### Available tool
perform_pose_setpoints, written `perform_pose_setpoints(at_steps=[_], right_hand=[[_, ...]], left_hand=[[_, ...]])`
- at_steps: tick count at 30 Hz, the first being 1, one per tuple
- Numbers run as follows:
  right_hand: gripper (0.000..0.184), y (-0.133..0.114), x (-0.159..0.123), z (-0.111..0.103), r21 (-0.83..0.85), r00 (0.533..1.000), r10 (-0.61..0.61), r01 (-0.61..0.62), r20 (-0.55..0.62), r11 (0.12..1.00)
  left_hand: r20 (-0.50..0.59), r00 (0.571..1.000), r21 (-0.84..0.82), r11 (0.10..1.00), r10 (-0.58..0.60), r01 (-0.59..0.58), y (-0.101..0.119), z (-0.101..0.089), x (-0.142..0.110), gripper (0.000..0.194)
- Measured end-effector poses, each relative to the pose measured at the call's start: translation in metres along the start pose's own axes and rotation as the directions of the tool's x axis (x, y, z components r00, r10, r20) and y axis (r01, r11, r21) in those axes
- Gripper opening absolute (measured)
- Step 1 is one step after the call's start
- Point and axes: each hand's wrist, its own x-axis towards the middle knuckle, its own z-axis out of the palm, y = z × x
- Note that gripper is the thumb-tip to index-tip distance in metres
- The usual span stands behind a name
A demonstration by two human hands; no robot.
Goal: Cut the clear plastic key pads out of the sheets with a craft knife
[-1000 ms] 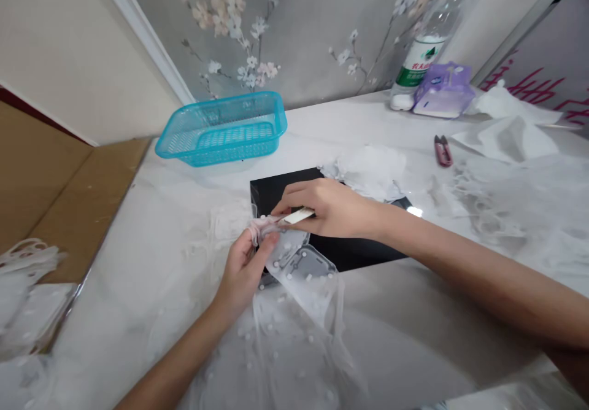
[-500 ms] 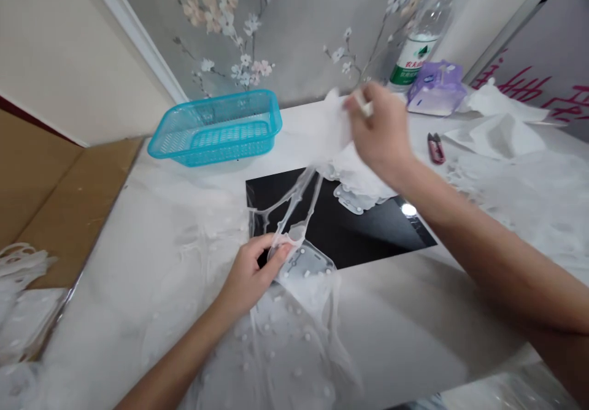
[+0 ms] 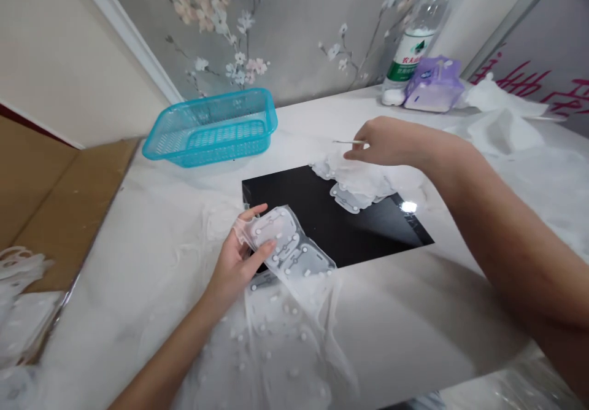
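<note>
My left hand (image 3: 242, 253) pinches a translucent, rubbery sheet (image 3: 301, 269) between thumb and fingers. Rounded pads with small white dots and dark slots show in it, and thin clear film runs down from it towards me. The sheet overlaps the near left edge of a black board (image 3: 317, 226). Above the far side of the board, my right hand (image 3: 380, 143) is closed on a thin pale stick (image 3: 347, 142), which points left. Just below that hand lies a heap of loose white pads (image 3: 356, 180); its fingertips are close to the heap, and I cannot tell whether they touch.
A blue perforated basket (image 3: 209, 131) stands at the back left. At the back right are a water bottle (image 3: 409, 60), a purple tissue pack (image 3: 435, 85) and crumpled white tissue (image 3: 501, 115). More translucent sheets (image 3: 271, 348) lie near me. A cardboard box (image 3: 59, 195) flanks the table's left edge.
My right hand has come down to the heap, and the white piece is gone from it. The stretched strips no longer span the hands. My left hand has shifted left, exposing more pads.
</note>
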Motion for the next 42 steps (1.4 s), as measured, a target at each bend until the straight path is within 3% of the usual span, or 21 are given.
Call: perform_pose_setpoints(at_steps=[3, 5, 7, 9, 10, 12, 15, 18, 20, 22, 24, 26, 31, 33, 36, 39, 42], right_hand=[[0.023, -0.019, -0.01, -0.007, 0.051, 0.995, -0.086, 0.089, -0.053, 0.995], [0.033, -0.038, -0.02, -0.006, 0.196, 0.976, -0.207, 0.19, 0.073, 0.962], [0.042, -0.056, -0.03, 0.0, 0.44, 0.877, -0.409, 0.272, 0.253, 0.856], [0.038, -0.07, -0.035, 0.008, 0.573, 0.778, -0.566, 0.343, 0.271, 0.745], [0.032, -0.074, -0.036, 0.013, 0.59, 0.763, -0.603, 0.382, 0.233, 0.711], [0.021, -0.076, -0.034, 0.019, 0.591, 0.789, -0.6, 0.423, 0.133, 0.687], [0.008, -0.069, -0.03, 0.021, 0.594, 0.882, -0.464, 0.329, 0.085, 0.734], [0.004, -0.062, -0.027, 0.019, 0.533, 0.928, -0.345, 0.221, 0.142, 0.816], [0.008, -0.059, -0.026, 0.018, 0.39, 0.951, -0.276, 0.203, 0.14, 0.898], [0.013, -0.059, -0.025, 0.016, 0.206, 0.975, -0.209, 0.19, 0.076, 0.96], [0.022, -0.058, -0.025, 0.011, 0.105, 0.987, -0.157, 0.158, -0.015, 0.982], [0.036, -0.058, -0.027, 0.004, 0.167, 0.986, -0.132, 0.149, -0.105, 0.975], [0.058, -0.057, -0.038, -0.015, 0.501, 0.941, -0.08, 0.245, -0.328, 0.83], [0.059, -0.057, -0.041, -0.017, 0.603, 0.952, -0.085, 0.253, -0.294, 0.757], [0.052, -0.058, -0.043, -0.014, 0.741, 0.961, -0.244, 0.259, -0.131, 0.62], [0.035, -0.06, -0.043, -0.007, 0.769, 0.887, -0.462, 0.304, -0.013, 0.563], [0.027, -0.063, -0.042, 0.0, 0.774, 0.822, -0.569, 0.335, 0.039, 0.537]], left_hand=[[0.057, 0.997, 0.027, 0.998, 0.047, -0.048, 0.001, 0.0, -0.003, 0.041], [0.077, 0.993, 0.048, 0.994, 0.091, -0.095, 0.001, 0.0, -0.004, 0.032], [0.054, 0.987, 0.11, 0.981, 0.153, -0.158, 0.001, 0.001, -0.004, 0.024], [0.016, 0.969, 0.203, 0.948, 0.248, -0.246, 0.001, 0.002, -0.003, 0.018], [-0.011, 0.955, 0.245, 0.927, 0.296, -0.284, 0.001, 0.002, -0.002, 0.017], [-0.071, 0.936, 0.317, 0.898, 0.344, -0.306, 0.001, 0.002, -0.001, 0.017], [-0.191, 0.908, 0.427, 0.865, 0.373, -0.265, 0.003, -0.003, 0.0, 0.013], [-0.249, 0.808, 0.575, 0.753, 0.535, -0.321, 0.007, -0.01, -0.001, 0.01], [-0.157, 0.737, 0.674, 0.616, 0.658, -0.407, 0.011, -0.011, -0.003, 0.011], [0.048, 0.715, 0.717, 0.474, 0.698, -0.511, 0.013, -0.008, -0.007, 0.011], [0.274, 0.723, 0.698, 0.386, 0.634, -0.603, 0.013, -0.001, -0.01, 0.013], [0.427, 0.733, 0.684, 0.341, 0.529, -0.645, 0.012, 0.006, -0.013, 0.019], [0.56, 0.763, 0.726, 0.25, 0.323, -0.64, 0.009, 0.013, -0.019, 0.038], [0.609, 0.75, 0.722, 0.212, 0.258, -0.659, 0.007, 0.012, -0.021, 0.048], [0.653, 0.737, 0.711, 0.192, 0.176, -0.676, 0.003, 0.01, -0.023, 0.057], [0.647, 0.751, 0.722, 0.214, 0.129, -0.658, 0.0, 0.011, -0.022, 0.056], [0.636, 0.762, 0.728, 0.233, 0.121, -0.645, 0.0, 0.011, -0.022, 0.056]])
